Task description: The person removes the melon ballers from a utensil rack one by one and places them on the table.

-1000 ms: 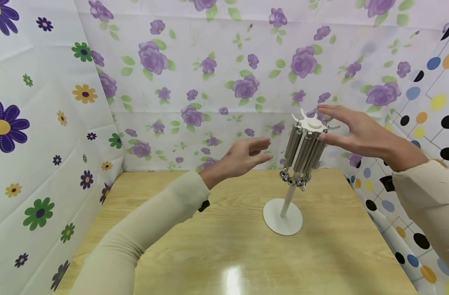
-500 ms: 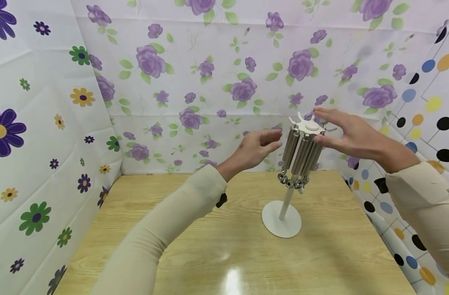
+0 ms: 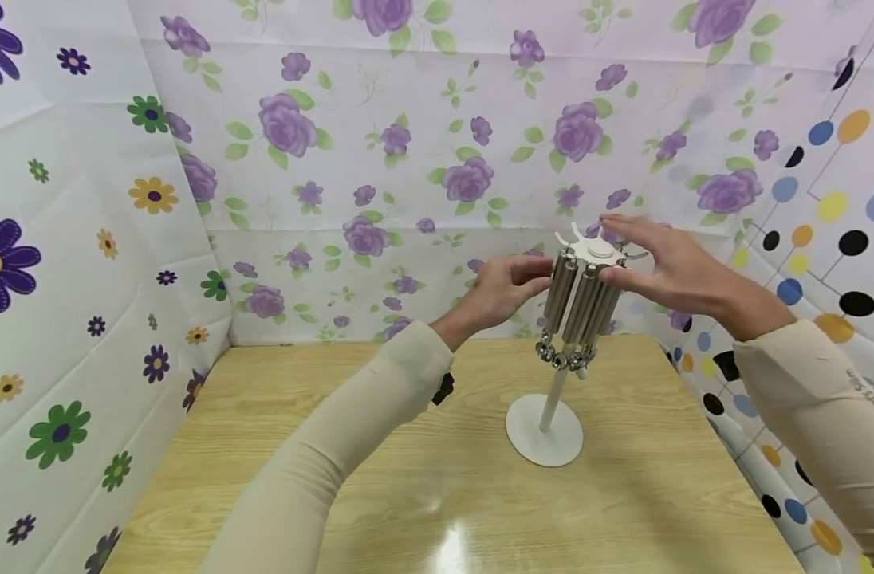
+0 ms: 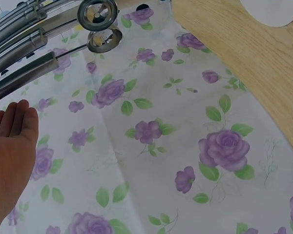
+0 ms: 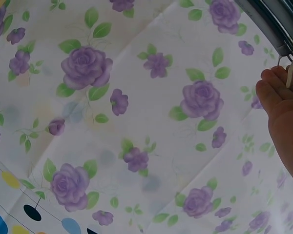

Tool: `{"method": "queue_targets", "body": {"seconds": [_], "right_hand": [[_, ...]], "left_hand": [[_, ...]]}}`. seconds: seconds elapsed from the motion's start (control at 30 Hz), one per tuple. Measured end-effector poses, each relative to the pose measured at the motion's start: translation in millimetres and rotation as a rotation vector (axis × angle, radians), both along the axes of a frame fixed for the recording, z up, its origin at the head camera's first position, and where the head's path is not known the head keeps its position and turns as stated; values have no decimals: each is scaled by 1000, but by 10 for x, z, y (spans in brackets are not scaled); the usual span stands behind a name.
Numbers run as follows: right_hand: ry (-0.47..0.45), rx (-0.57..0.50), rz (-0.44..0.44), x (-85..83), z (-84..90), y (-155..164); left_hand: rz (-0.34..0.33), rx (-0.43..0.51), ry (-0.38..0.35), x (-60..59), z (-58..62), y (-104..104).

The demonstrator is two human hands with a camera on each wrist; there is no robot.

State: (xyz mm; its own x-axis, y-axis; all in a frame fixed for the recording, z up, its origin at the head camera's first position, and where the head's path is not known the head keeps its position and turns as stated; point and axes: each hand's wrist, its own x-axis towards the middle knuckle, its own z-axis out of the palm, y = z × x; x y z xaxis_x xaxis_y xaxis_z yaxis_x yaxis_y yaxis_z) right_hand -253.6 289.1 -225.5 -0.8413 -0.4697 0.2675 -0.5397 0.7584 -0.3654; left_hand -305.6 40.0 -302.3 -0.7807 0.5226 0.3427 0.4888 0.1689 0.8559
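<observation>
A white rotating-style utensil stand [image 3: 529,434] has a round base, a pole and a hooked top disc [image 3: 586,249]. Several steel utensils [image 3: 579,307] with tubular handles hang from its hooks, their small round heads lowest. My left hand [image 3: 500,293] reaches the stand's left side, its fingertips right at the nearest handle [image 4: 29,78]; its fingers look relaxed in the left wrist view. Spread around the top's right side, my right hand [image 3: 684,267] has its thumb in front of the handles and fingers by the back hooks. In the right wrist view its fingers overlap a white hook [image 5: 291,74].
The stand is on a wood-grain table [image 3: 408,486]. Behind it hangs a purple-flowered cloth [image 3: 379,143]. A daisy-print cloth [image 3: 71,279] closes off the left side, and a dotted cloth [image 3: 824,239] the right.
My left hand has moved right, up to the hanging utensils. My right hand keeps its place by the stand's top, and the view has shifted slightly.
</observation>
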Motion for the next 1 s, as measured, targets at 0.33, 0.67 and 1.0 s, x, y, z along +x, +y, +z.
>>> {"method": "queue_targets", "body": {"seconds": [0.33, 0.67, 1.0], "right_hand": [[-4, -2, -11, -31, -14, -72], [-3, -33, 3, -40, -29, -38], [15, -43, 36, -39, -55, 72]], "left_hand": [[-40, 19, 7, -9, -33, 18], [-38, 43, 11, -17, -25, -3], [-6, 61, -41, -16, 80, -71]]}}
